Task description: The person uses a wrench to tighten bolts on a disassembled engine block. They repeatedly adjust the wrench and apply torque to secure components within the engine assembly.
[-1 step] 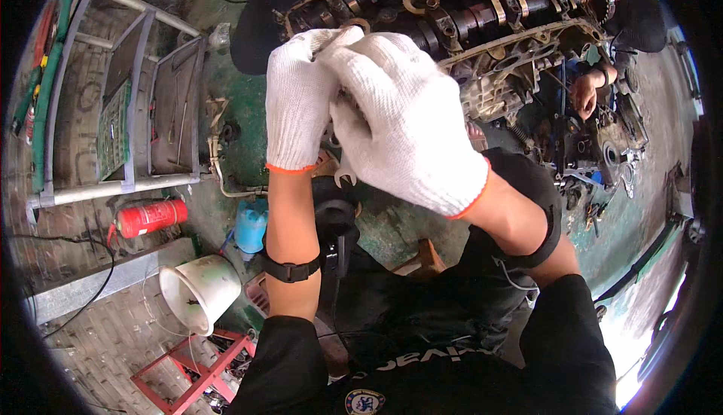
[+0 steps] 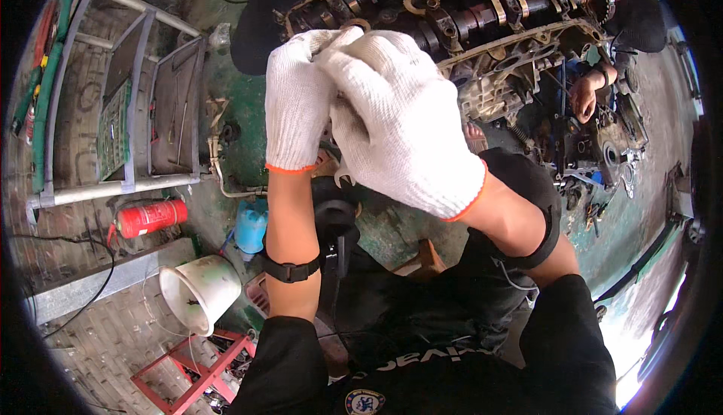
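Note:
My left hand and my right hand wear white knit gloves with orange cuffs. They are pressed together in front of the engine, fingers curled inward. The right hand's fingers overlap the left hand's fingertips, hiding whatever is between them. Just below the gloves shows the open-end jaw of a wrench; whether a hand holds it, I cannot tell. Behind the fingers lies an engine cylinder head with dark, oily camshafts and a toothed wheel at its right end.
Another person's bare hand is near engine parts at right. To the left stand a metal rack, a red fire extinguisher, a blue container and a white bucket. A red metal frame sits below the bucket.
My right hand has shifted very slightly left, and its fingers sit a little closer in. The left hand stays in place.

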`<state>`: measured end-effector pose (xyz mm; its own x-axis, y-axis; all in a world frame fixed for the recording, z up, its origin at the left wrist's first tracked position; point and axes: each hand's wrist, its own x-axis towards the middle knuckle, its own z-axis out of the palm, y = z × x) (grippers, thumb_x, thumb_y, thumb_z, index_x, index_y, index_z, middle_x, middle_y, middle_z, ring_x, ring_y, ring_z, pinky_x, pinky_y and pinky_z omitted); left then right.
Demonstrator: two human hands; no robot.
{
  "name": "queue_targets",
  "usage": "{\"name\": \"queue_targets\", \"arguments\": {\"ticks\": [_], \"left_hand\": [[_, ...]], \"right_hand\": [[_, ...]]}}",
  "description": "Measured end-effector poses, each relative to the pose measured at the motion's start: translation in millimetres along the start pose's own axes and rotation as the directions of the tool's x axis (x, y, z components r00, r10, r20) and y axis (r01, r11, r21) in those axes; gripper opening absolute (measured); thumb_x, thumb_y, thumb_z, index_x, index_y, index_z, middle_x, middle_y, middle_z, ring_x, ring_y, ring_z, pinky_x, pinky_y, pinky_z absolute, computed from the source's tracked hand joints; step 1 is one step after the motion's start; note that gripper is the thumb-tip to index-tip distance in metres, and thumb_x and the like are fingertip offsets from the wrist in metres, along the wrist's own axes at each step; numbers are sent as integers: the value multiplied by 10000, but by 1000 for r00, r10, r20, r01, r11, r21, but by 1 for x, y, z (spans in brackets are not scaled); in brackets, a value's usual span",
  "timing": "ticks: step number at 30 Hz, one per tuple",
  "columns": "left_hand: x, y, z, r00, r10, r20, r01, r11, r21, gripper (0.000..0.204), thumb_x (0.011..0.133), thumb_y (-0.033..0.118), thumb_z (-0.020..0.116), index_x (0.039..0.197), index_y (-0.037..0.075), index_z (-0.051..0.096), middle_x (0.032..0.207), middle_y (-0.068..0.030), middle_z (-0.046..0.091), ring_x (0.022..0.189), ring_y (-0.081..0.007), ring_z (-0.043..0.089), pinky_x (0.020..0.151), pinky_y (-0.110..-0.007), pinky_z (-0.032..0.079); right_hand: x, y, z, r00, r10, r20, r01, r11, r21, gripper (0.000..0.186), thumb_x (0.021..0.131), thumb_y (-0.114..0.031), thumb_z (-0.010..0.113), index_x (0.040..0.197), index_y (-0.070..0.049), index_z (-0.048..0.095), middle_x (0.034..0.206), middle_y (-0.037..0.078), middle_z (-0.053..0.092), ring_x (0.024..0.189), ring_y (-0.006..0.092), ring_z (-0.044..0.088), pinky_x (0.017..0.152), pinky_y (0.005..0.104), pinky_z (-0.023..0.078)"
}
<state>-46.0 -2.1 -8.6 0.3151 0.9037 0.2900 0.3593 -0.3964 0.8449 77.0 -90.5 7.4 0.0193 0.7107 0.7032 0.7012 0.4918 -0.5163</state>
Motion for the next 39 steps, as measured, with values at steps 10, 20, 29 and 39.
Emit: {"name": "queue_targets", "arguments": {"ticks": [10,20,29,39], "left_hand": [[-12,-3,3,984,168,-57,-175,974,-141,277,840,208,660,944,-42,718,878,-137,714,850,-244,707,758,-341,539],[-14,-47,19,892,407,-198,-449,851,-273,372,976,322,602,1109,-21,657,1080,-125,668,977,-235,667,860,-349,529],[-17,-44,17,888,390,-242,-422,901,-95,284,979,274,612,1105,22,642,1121,-107,632,1027,-250,618,885,-354,495],[-17,-11,23,973,162,-165,-155,986,57,302,926,304,669,1056,33,691,1040,-173,656,970,-364,632,811,-446,509]], "right_hand": [[6,-6,4,990,-136,42,125,971,203,364,620,-42,680,982,-23,640,1030,139,627,1020,376,577,809,456,486],[5,-16,30,983,32,-180,-37,999,-29,267,711,-116,707,942,4,647,916,165,618,918,342,579,736,442,480],[6,-13,25,985,-146,-92,137,985,-105,340,710,-125,661,981,80,641,986,216,616,947,371,578,785,479,490],[-3,2,2,946,-324,17,323,935,-147,352,651,-96,756,982,-26,655,1078,132,641,1104,361,607,914,451,498]]}}
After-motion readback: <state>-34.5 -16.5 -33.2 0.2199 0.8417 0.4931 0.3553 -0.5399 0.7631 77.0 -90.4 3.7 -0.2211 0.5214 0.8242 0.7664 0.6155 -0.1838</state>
